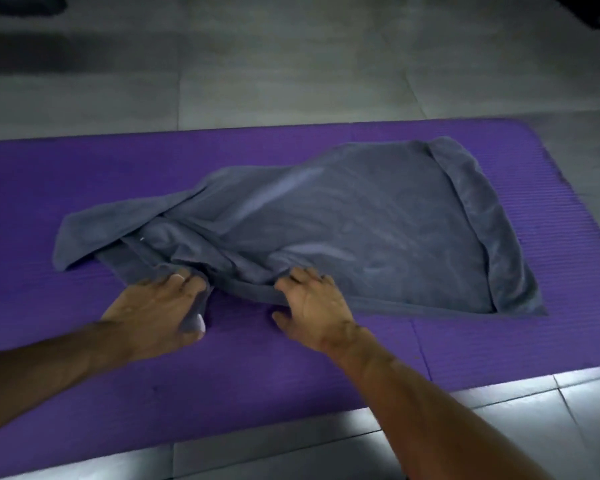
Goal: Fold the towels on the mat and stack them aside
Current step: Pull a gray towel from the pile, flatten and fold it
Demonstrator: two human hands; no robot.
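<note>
We are early on: the grey towel (343,230) lies rumpled on the purple mat (84,188), our left hand (160,306) and right hand (312,303) each gripping its near edge, with no folded stack in sight.

A purple mat (84,188) lies on the grey tiled floor (291,81), bearing a rumpled grey towel (361,230).

A grey towel (343,230) is lying crumpled and only partly spread on the purple mat (84,174), reaching away from both hands. Its near edge is sitting bunched under the fingers of the left hand (156,306) and the right hand (312,303). Beyond the left hand it is lying in loose folds, and far to the right of the right hand its end is lying doubled over in a flat strip.
</note>
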